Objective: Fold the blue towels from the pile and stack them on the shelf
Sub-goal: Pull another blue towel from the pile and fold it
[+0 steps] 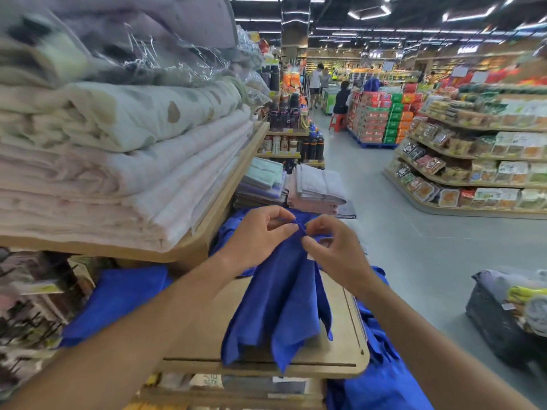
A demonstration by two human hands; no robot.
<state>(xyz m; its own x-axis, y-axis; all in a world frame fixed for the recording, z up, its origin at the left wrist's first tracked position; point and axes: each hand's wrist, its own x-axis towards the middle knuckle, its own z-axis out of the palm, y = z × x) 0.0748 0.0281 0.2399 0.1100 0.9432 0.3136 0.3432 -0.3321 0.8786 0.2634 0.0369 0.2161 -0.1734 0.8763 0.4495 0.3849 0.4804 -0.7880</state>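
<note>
Blue towel (pixel 284 291) drapes over the near wooden shelf (pixel 346 335) — left hand (pixel 260 235) and right hand (pixel 334 250) both pinching its bunched top edge, close together.

1. Bright, even light falls from strip lamps (pixel 370 11) overhead; they smear into streaks.
2. Shadows are soft and faint; the floor (pixel 429 247) has a pale sheen.
3. Glare flecks the plastic wrap (pixel 165 54).
4. Motion blur softens the bedding (pixel 103 137) at left and the bag (pixel 503 321) at right.
5. The wide lens bends the shelves (pixel 473 184) at the edge.
6. The towel (pixel 281 291) at centre looks sharpest.
</note>
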